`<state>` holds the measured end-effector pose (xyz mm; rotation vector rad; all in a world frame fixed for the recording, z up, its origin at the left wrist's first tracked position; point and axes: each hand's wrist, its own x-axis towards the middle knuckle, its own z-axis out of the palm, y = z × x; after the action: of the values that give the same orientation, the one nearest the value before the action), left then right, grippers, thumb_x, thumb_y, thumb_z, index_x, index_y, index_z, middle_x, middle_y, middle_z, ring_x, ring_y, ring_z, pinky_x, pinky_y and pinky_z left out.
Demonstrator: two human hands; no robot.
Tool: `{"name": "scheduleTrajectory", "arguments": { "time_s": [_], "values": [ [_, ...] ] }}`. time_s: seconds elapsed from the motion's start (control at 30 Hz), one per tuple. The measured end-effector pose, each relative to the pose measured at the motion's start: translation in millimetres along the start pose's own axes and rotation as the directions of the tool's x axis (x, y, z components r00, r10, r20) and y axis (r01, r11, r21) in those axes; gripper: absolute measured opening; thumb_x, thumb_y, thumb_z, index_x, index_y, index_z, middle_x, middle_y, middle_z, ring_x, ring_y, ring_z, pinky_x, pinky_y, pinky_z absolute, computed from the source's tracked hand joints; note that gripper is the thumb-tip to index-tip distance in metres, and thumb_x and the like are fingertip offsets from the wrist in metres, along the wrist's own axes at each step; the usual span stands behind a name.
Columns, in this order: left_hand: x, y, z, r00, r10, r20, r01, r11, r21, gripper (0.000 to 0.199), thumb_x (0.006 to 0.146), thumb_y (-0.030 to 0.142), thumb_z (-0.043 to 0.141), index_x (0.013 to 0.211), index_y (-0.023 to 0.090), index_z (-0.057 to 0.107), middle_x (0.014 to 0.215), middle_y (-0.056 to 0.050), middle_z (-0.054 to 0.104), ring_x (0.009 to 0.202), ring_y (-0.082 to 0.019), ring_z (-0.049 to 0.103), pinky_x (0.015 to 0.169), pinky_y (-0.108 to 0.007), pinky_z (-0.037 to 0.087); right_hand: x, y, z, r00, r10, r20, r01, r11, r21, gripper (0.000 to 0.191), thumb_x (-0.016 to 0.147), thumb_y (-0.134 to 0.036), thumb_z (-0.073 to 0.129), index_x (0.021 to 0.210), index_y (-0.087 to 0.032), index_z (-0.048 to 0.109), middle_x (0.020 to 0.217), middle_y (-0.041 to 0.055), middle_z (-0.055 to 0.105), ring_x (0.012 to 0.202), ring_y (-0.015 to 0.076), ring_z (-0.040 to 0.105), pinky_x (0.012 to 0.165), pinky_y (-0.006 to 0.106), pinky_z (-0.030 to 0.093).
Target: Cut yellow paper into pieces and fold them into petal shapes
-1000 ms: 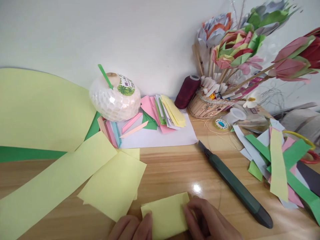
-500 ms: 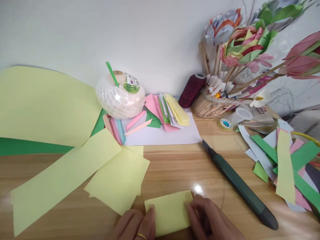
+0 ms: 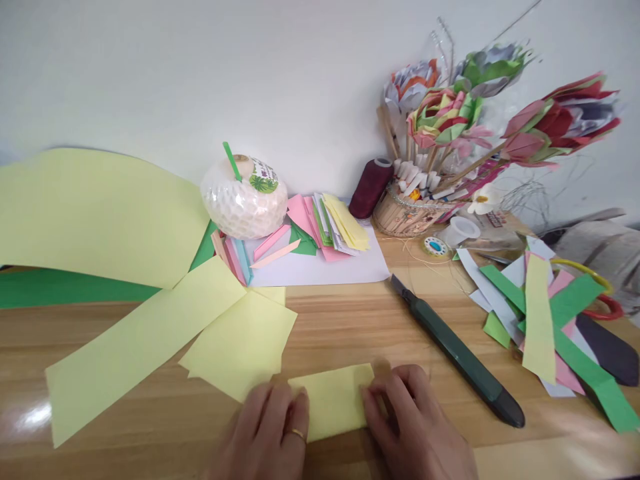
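Nearest, on the wooden table [image 3: 345,320], a small yellow paper [image 3: 336,403] lies between the two hands. The left hand [image 3: 270,427] has its fingers bent and bunched close together at the paper's left edge, with a ring [image 3: 299,435] on one; whether they pinch it, I cannot tell. The right hand [image 3: 417,423], slightly blurred, pinches the right edge between thumb and bent forefinger. Just beyond the left hand lie overlapping yellow squares [image 3: 243,340], touching a long yellow strip [image 3: 143,353]. Right of the right hand, a dark green cutter [image 3: 457,357] lies slantwise, blade pointing away, near a heap of coloured paper scraps [image 3: 539,320]. Farther back, a white sheet [image 3: 325,272] bears fanned paper stacks [image 3: 345,227], with a wrapped coconut [image 3: 245,207] to their left. Right of them, a dark spool [image 3: 371,189] leans beside a basket [image 3: 407,217] holding paper flowers [image 3: 443,120].
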<state>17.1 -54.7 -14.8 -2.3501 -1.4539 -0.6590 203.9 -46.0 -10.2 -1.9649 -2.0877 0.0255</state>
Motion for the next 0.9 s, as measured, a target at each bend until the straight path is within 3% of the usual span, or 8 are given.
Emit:
{"name": "scheduleTrajectory", "arguments": {
  "time_s": [0.13,0.27,0.37,0.43,0.5,0.73,0.9],
  "values": [
    [7,0,0.5,0.996,0.078,-0.038,-0.079,0.997,-0.015,0.022,0.088,0.009,0.040,0.089,0.013,0.062,0.093,-0.008,0.064,0.094,-0.019,0.059,0.091,-0.034,0.043,2,5,-2,0.990,-0.130,-0.053,0.125,0.988,-0.093,0.032,0.092,-0.031,0.033,0.071,-0.023,0.055,0.077,0.0031,0.058,0.071,0.0172,0.060,0.054,0.026,0.048],
    [10,-3,2.4,0.994,0.108,-0.012,-0.108,0.992,-0.071,0.029,0.090,0.009,0.033,0.086,0.012,0.062,0.087,-0.007,0.064,0.094,-0.022,0.057,0.096,-0.041,0.034,-1,2,-2,0.955,-0.270,-0.123,0.255,0.958,-0.130,0.030,0.091,-0.022,0.033,0.082,-0.022,0.061,0.090,0.0058,0.065,0.084,0.0210,0.060,0.069,0.034,0.048],
    [11,-3,3.5,0.996,0.078,-0.037,-0.082,0.989,-0.123,0.036,0.093,0.011,0.029,0.079,0.013,0.062,0.083,-0.006,0.065,0.094,-0.024,0.057,0.096,-0.042,0.031,-8,-14,2,0.849,-0.465,-0.250,0.447,0.885,-0.129,0.028,0.092,-0.023,0.036,0.100,-0.018,0.063,0.105,0.0052,0.067,0.098,0.0197,0.059,0.084,0.034,0.044],
    [12,-3,3.6,0.996,0.053,-0.067,-0.063,0.987,-0.147,0.040,0.094,0.014,0.027,0.077,0.013,0.063,0.082,-0.007,0.066,0.092,-0.024,0.058,0.094,-0.042,0.032,-14,-24,4,0.748,-0.616,-0.250,0.595,0.788,-0.161,0.035,0.093,-0.036,0.038,0.105,-0.015,0.063,0.111,0.0044,0.066,0.105,0.0176,0.057,0.090,0.029,0.042],
    [12,-2,3.5,0.996,0.046,-0.082,-0.058,0.987,-0.151,0.040,0.094,0.015,0.028,0.075,0.013,0.063,0.083,-0.008,0.066,0.091,-0.024,0.059,0.092,-0.043,0.033,-19,-26,3,0.701,-0.681,-0.213,0.653,0.732,-0.193,0.049,0.091,-0.050,0.035,0.107,-0.014,0.063,0.116,0.0053,0.063,0.109,0.0174,0.056,0.090,0.028,0.041],
    [13,-7,1.7,0.991,0.117,-0.067,-0.122,0.990,-0.076,0.031,0.088,0.003,0.036,0.073,0.011,0.062,0.077,-0.007,0.065,0.093,-0.025,0.060,0.091,-0.047,0.036,-34,26,-13,0.779,-0.619,-0.100,0.572,0.766,-0.294,0.063,0.084,-0.059,0.044,0.124,-0.011,0.051,0.129,0.0100,0.053,0.120,0.0220,0.048,0.107,0.037,0.021],
    [11,9,-2.1,0.968,0.208,-0.141,-0.225,0.968,-0.112,0.029,0.093,0.011,0.035,0.090,0.012,0.064,0.086,-0.006,0.066,0.106,-0.025,0.054,0.103,-0.055,0.019,-43,32,-8,0.837,-0.522,-0.166,0.482,0.846,-0.228,0.049,0.090,-0.044,0.043,0.129,-0.016,0.046,0.131,0.0069,0.051,0.123,0.0212,0.044,0.108,0.040,0.018]
  ]
}}
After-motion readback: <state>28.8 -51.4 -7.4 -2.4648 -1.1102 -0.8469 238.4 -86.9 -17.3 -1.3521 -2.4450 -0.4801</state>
